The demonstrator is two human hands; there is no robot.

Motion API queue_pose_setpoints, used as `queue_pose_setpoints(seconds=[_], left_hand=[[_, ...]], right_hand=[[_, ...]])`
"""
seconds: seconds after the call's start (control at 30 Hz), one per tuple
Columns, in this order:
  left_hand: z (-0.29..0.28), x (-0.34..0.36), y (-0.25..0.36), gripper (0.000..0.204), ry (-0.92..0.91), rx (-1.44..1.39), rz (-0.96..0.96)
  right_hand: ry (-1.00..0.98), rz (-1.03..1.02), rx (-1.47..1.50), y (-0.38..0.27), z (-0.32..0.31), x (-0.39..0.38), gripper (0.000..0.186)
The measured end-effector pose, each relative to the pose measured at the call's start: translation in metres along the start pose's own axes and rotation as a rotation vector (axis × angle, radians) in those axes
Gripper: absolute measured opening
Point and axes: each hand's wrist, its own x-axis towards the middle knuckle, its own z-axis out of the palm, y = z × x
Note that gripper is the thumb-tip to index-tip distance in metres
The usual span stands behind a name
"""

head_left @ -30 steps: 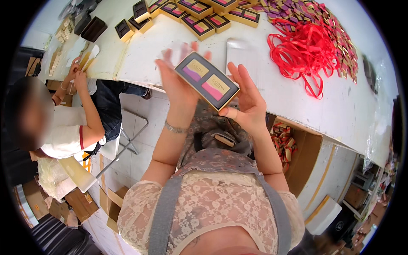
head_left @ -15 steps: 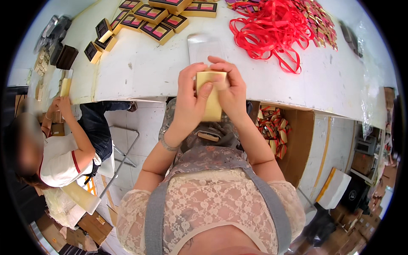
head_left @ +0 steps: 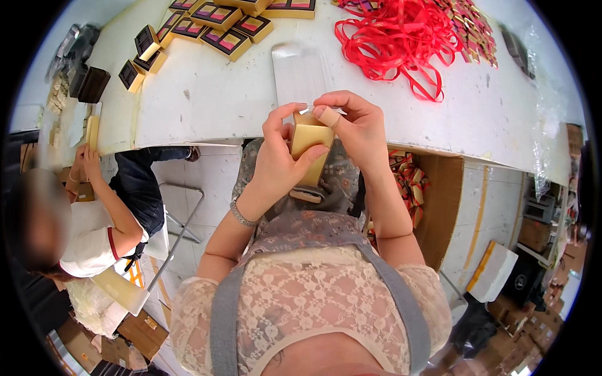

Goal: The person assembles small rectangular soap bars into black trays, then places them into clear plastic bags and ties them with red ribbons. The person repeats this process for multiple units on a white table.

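Observation:
A slim gold box (head_left: pixel 308 136) is tilted in front of me at the table's near edge. My left hand (head_left: pixel 282 141) is closed round its left side, with the thumb across its face. At the far end of the box, my right hand (head_left: pixel 357 125) is closed in a pinch, with a tan bandage on the thumb. A small clear, shiny piece of film (head_left: pixel 342 111) shows at these fingertips; its full shape is hidden. Just beyond my hands, a pale, shiny flat strip or sheet (head_left: pixel 300 72) lies on the white table.
Several gold boxes with dark windowed tops (head_left: pixel 227 42) are grouped at the far left. Red ribbons (head_left: pixel 398 41) lie in a tangle beside small pink-and-gold pieces (head_left: pixel 473 34). A cardboard carton (head_left: pixel 442 210) stands below the table. A co-worker (head_left: pixel 94 232) sits at the left.
The gold box has turned and tilted, showing its far end and side. My right hand has drawn off its face to the far end, now pinching the clear film.

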Motion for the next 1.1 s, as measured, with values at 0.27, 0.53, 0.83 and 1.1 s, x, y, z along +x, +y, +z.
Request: queue_pose_setpoints(seconds=[0.27, 0.53, 0.83, 1.1], left_hand=[[-0.015, 0.001, 0.005, 0.032, 0.007, -0.095, -0.102], [-0.042, 0.015, 0.014, 0.055, -0.019, -0.728, -0.43], [-0.046, 0.02, 0.009, 0.066, -0.007, -0.711, -0.51], [-0.026, 0.053, 0.017, 0.061, -0.063, -0.643, -0.349]], right_hand=[[-0.168, -0.127, -0.009, -0.002, -0.002, -0.022, 0.016], [-0.685, -0.936, -0.409, -0.033, -0.001, -0.023, 0.023], [0.45, -0.761, -1.597, -0.002, -0.161, 0.18, 0.037], [0.113, -0.184, -0.785, -0.136, -0.085, 0.139, 0.026]])
